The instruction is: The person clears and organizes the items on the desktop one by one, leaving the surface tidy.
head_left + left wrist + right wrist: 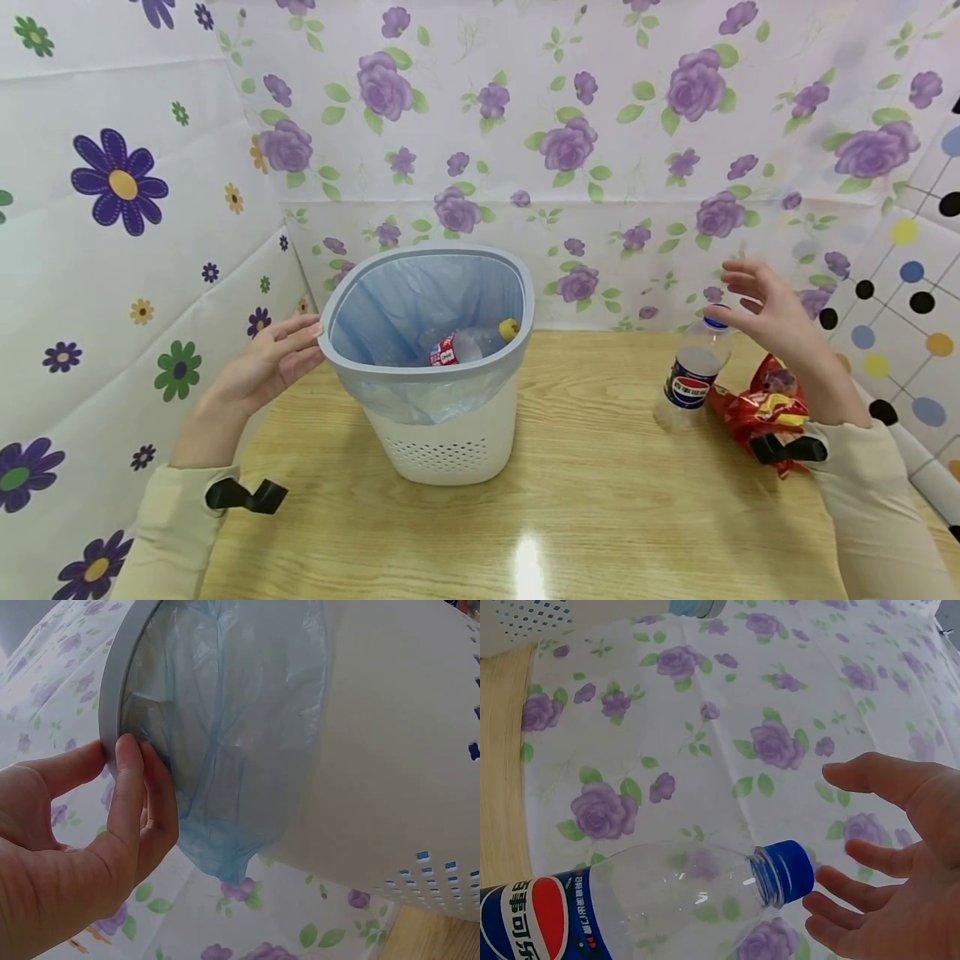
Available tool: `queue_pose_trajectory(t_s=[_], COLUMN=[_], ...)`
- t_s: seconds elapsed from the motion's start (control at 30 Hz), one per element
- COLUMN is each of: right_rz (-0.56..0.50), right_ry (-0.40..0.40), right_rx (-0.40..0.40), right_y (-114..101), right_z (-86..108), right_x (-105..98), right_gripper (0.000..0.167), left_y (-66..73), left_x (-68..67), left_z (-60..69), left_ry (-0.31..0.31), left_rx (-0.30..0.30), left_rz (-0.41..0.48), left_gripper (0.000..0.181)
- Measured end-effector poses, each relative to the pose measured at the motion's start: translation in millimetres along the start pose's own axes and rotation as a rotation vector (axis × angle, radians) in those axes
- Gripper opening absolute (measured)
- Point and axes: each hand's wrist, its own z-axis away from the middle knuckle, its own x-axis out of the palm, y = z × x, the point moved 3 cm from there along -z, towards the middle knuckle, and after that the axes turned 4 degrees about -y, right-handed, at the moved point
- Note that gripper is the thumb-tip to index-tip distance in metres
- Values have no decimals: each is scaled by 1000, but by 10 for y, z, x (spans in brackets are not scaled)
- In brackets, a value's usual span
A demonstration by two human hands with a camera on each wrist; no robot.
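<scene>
A white trash bin [450, 433] with a grey rim stands on the table, lined with a translucent blue bag [390, 308]. Clear bottles, one with a red label [444, 350] and one with a yellow cap [508, 329], lie inside it. My left hand [270, 362] pinches the bin's rim [112, 697] at its left side, thumb and fingers on opposite faces. On the right stands a clear plastic bottle [692, 375] with a blue cap [789, 870] and a blue label. My right hand [780, 321] hovers beside the cap, fingers spread and holding nothing.
A crumpled red snack bag [765, 408] lies on the wooden table [600, 500] just right of the bottle, partly behind my right forearm. Flowered sheets [480, 108] close off the back and left; a dotted one [900, 325] stands at the right.
</scene>
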Motion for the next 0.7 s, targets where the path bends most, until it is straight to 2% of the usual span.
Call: queue_pose_trajectory(t_s=[0.3, 0.4, 0.53, 0.7], right_rz=[81, 125, 124, 121], right_ry=[-68, -119, -205, -256], right_rx=[104, 126, 151, 188], right_y=[183, 232, 306, 424], right_z=[-17, -20, -17, -33], right_x=[35, 60, 111, 171], right_gripper=[90, 92, 93, 95], left_y=[-5, -1, 5, 5], left_x=[1, 3, 4, 4], left_z=[-3, -1, -3, -3], left_ry=[-4, 2, 6, 6], left_rx=[-5, -6, -1, -5], left_rz=[11, 8, 5, 9], left_gripper=[28, 27, 27, 28])
